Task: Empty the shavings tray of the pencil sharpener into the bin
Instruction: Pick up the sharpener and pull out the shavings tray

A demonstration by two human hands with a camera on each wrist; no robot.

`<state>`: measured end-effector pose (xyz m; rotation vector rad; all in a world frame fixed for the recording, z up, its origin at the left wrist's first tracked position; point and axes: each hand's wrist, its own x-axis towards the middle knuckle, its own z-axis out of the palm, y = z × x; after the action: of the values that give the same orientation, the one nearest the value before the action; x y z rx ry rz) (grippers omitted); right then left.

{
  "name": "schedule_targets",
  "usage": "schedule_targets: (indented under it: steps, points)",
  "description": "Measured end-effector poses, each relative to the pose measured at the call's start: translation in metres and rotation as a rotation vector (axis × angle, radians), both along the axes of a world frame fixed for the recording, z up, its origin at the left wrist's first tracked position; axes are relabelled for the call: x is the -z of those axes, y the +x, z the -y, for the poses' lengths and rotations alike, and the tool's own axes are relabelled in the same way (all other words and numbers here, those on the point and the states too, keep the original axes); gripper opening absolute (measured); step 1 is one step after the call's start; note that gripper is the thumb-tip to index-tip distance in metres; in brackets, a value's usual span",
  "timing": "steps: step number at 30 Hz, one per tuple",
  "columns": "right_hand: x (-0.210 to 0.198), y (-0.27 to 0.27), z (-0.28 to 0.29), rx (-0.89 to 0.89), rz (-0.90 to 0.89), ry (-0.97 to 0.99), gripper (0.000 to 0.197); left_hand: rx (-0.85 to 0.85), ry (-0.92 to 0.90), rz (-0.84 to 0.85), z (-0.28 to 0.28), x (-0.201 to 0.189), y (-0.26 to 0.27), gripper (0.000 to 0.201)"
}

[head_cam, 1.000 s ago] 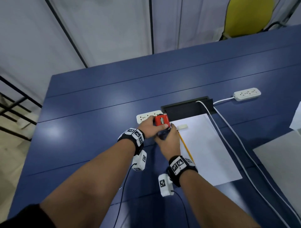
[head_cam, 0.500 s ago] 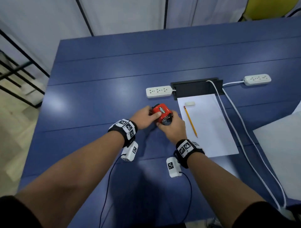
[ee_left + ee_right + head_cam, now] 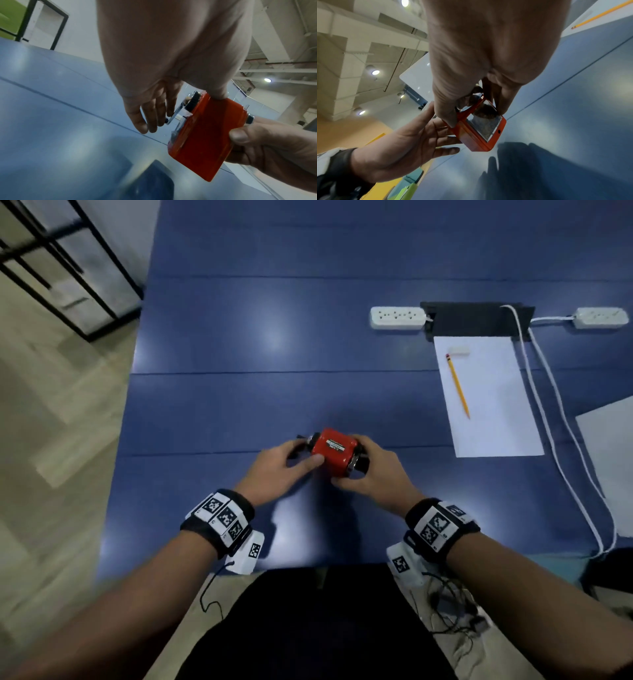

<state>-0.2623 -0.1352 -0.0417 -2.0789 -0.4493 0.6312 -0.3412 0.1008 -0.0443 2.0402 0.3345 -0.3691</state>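
Both ends of sharpener (image 3: 334,451) — behind fingers (image 3: 366,444)

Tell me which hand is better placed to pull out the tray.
Probably the left hand: its fingers lie straight and loose by the sharpener, free to move. The right hand grips it; the clear tray shows between its thumb and fingers.
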Motion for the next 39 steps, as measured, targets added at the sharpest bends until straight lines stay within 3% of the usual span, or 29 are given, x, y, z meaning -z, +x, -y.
schedule_targets:
  steps: [5,10,13,23,28,34,39]
  points:
    - [0.005,-0.042,-0.002,-0.128,-0.026,-0.061,0.077,-0.079,-0.045,0.0,0.007,0.012,-0.067,0.091]
    - [0.014,-0.051,0.001,-0.243,-0.017,-0.086,0.077,-0.135,-0.079,0.039,0.021,0.034,-0.101,0.091]
    - [0.021,-0.053,0.003,-0.289,0.008,-0.083,0.079,-0.19,-0.126,0.09,0.029,0.051,-0.113,0.099]
    - [0.032,-0.029,0.009,-0.504,0.105,-0.068,0.079,-0.204,-0.013,0.234,0.029,0.101,-0.133,0.088]
    - [0.037,-0.03,0.009,-0.524,0.179,-0.086,0.073,-0.255,-0.027,0.371,0.036,0.114,-0.135,0.088]
    - [0.04,-0.036,0.01,-0.479,0.245,-0.102,0.066,-0.401,-0.011,0.491,0.049,0.118,-0.13,0.057]
    - [0.047,-0.04,0.015,-0.425,0.2,-0.007,0.059,-0.449,0.119,0.51,0.051,0.119,-0.132,0.039]
